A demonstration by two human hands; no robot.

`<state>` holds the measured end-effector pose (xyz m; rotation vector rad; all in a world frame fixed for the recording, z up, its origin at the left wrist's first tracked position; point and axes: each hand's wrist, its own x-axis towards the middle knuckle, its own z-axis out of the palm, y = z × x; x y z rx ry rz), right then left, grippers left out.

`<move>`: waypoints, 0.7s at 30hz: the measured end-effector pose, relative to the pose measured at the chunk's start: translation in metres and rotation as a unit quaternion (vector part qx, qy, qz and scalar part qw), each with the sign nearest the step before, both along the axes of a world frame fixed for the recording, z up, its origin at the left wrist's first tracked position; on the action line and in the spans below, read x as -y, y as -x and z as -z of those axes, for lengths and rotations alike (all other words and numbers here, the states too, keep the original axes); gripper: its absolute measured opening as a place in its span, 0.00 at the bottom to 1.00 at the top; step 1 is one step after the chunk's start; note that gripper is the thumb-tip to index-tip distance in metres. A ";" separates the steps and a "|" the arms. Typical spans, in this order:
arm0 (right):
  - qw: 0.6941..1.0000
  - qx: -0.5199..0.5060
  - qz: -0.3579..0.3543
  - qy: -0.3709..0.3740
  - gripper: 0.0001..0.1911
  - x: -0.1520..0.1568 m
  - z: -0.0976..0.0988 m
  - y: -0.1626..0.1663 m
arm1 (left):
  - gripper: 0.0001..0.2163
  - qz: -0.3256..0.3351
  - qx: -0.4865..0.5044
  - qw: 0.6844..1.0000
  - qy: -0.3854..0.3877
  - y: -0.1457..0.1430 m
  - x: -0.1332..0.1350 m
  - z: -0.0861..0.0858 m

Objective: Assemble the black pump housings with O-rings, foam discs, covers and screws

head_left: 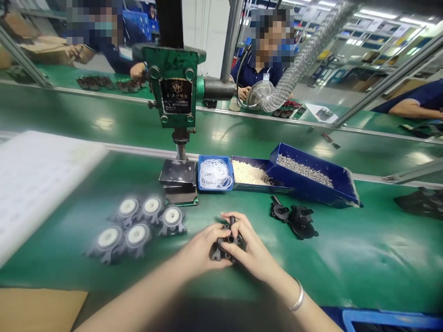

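Note:
Between my two hands, just above the green bench top, is a black plastic pump housing (230, 239) with a short pipe sticking up. My left hand (206, 246) grips its left side, fingers wrapped round it. On the right side my right hand (252, 249) is closed on the same part, thumb and fingers near the pipe. The palms and fingers hide much of the part. To the right lie a few similar black housings (300, 220). Several dark parts with white round discs (137, 234) lie to the left.
A green press (178, 87) stands behind on its base. Beside it are a blue tray of clear rings (215, 173), a bin of cream-coloured pieces (251, 172) and a tilted blue bin of metal screws (311, 177). A white sheet (38, 184) lies left. Co-workers sit across the bench.

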<state>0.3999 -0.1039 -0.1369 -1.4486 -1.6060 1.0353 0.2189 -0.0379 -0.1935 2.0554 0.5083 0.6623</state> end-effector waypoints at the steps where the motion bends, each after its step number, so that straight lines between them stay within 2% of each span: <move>1: 1.000 0.003 0.000 -0.007 0.12 0.000 0.001 0.001 | 0.31 0.003 -0.002 1.000 0.005 0.000 -0.001 0.001; 4: 1.000 0.014 -0.002 -0.021 0.13 0.002 0.000 0.002 | 0.31 0.004 0.000 1.000 0.010 -0.003 0.002 0.001; 6: 0.999 0.031 -0.015 -0.009 0.14 0.002 -0.007 -0.002 | 0.30 -0.010 0.002 1.000 -0.001 -0.003 0.006 -0.004; 8: 0.998 0.049 -0.036 0.002 0.16 -0.002 -0.023 -0.009 | 0.30 -0.028 0.006 1.000 -0.012 0.002 0.010 -0.019; 10: 0.997 0.059 -0.046 -0.031 0.15 -0.012 -0.047 -0.017 | 0.31 -0.051 0.018 0.998 -0.021 0.013 0.009 -0.042; 13: 0.984 0.038 -0.027 -0.173 0.12 -0.042 -0.098 -0.022 | 0.28 -0.136 0.046 0.989 -0.048 0.039 -0.012 -0.087; 16: 0.942 0.003 0.001 -0.335 0.19 -0.090 -0.160 -0.015 | 0.26 -0.237 0.025 0.970 -0.052 0.061 -0.052 -0.122; 18: 0.915 0.010 -0.006 -0.403 0.29 -0.130 -0.205 -0.005 | 0.25 -0.251 0.012 0.967 -0.037 0.067 -0.081 -0.132; 20: 0.893 0.026 -0.020 -0.450 0.37 -0.166 -0.252 0.007 | 0.26 -0.244 0.017 0.970 -0.010 0.067 -0.105 -0.130; 21: 0.885 0.033 -0.023 -0.465 0.39 -0.179 -0.273 0.013 | 0.27 -0.240 0.021 0.971 0.003 0.064 -0.113 -0.127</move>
